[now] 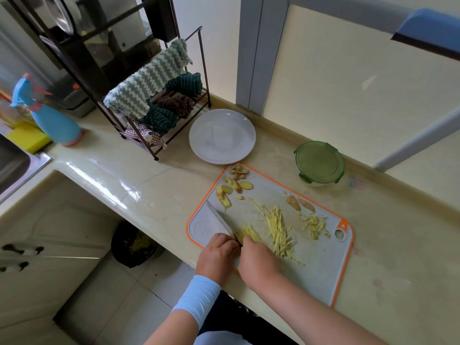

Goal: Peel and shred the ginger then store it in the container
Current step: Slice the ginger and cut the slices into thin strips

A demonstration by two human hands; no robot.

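We cannot see the handle of the knife (220, 219): the left hand (216, 252) is curled over it, and the heel of the blade disappears between the two hands. The right hand (258, 263) covers most of the ginger piece (245, 232) it holds down, and its fingertips are tucked out of our sight. The green lid hides whatever is in the container (319, 163). The sink (15, 165) is cut off by the left edge. The bin (132, 245) sits partly under the table (149, 185), its contents too blurred to name. Both forearms run off the bottom edge.
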